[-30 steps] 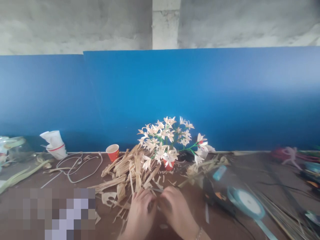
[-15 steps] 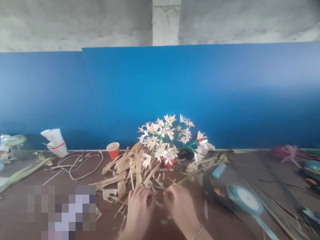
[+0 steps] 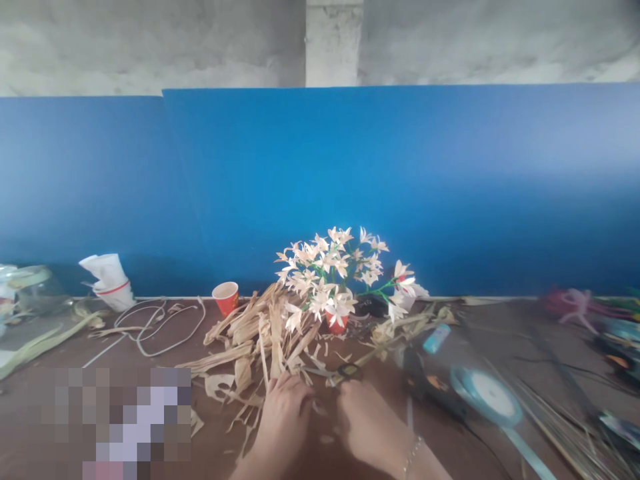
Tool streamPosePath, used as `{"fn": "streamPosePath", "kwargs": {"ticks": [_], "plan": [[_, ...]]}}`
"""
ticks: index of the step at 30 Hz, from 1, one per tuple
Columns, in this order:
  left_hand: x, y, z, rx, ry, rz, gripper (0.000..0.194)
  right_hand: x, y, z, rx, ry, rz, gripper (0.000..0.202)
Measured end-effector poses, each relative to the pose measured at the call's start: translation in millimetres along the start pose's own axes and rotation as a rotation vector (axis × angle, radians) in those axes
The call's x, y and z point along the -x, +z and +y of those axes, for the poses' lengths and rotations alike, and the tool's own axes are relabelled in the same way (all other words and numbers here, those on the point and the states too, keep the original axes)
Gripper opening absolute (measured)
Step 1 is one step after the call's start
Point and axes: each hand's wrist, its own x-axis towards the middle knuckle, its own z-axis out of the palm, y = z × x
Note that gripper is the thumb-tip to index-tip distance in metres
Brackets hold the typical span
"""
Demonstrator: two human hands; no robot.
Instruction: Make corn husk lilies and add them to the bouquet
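Note:
My left hand [image 3: 284, 413] is low in the middle of the view, its fingers curled together beside the dry husk pile; whatever is between the fingertips is hidden. Close by on the right is my right hand [image 3: 367, 423], a bracelet on its wrist and its fingers bent inward; I cannot make out anything held there. A pair of scissors [image 3: 346, 373] with dark handles lies on the table just beyond the right fingertips, blades pointing left. Behind the hands, white husk-like flowers [image 3: 320, 273] on green stems stand in a red cup [image 3: 337, 323].
Dry husks [image 3: 245, 327] spread left of the flowers. A red paper cup [image 3: 226, 298], a white cable [image 3: 145, 333] and a white cup [image 3: 116, 293] are farther left. To the right lie a dark glue-gun-like tool [image 3: 433, 387] and a light-blue ribbon roll [image 3: 493, 397].
My right hand has drawn down and slightly right, uncovering the scissors' handles. My left hand has shifted slightly, its fingers turned further down.

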Motion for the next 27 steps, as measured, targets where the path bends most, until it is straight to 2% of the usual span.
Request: {"fn": "streamPosePath", "kwargs": {"ticks": [4, 7, 9, 13, 16, 19, 21, 23, 27], "plan": [[1, 0.7, -3, 0.081, 0.042, 0.007, 0.029, -1, -1, 1, -0.053, 0.013, 0.0, 0.013], [1, 0.6, -3, 0.151, 0.104, 0.011, 0.034, -3, -4, 0, -0.251, 0.032, -0.037, 0.016], [0, -0.2, -1, 0.176, 0.155, 0.014, 0.034, -5, -4, 0, -0.435, 0.095, -0.06, 0.015], [0, -3.7, 4, 0.194, 0.254, 0.018, 0.027, -9, -1, 2, -0.68, 0.207, -0.09, 0.01], [0, -7.2, 6, 0.191, 0.307, 0.046, 0.018, -11, 2, 5, -0.736, 0.202, -0.141, 0.027], [-1, -9.9, 5, 0.185, 0.374, 0.083, 0.014, -13, -3, 5, -0.778, 0.214, -0.156, 0.018], [-2, -10.4, 3, 0.187, 0.391, 0.107, 0.015, -13, -11, 3, -0.792, 0.228, -0.116, 0.011], [-3, -9.7, 1, 0.186, 0.347, 0.134, 0.016, -14, -19, -2, -0.797, 0.219, -0.041, 0.009], [-3, -5.8, -1, 0.162, 0.237, 0.16, 0.017, -15, -22, -9, -0.653, 0.091, 0.141, 0.01]]}}
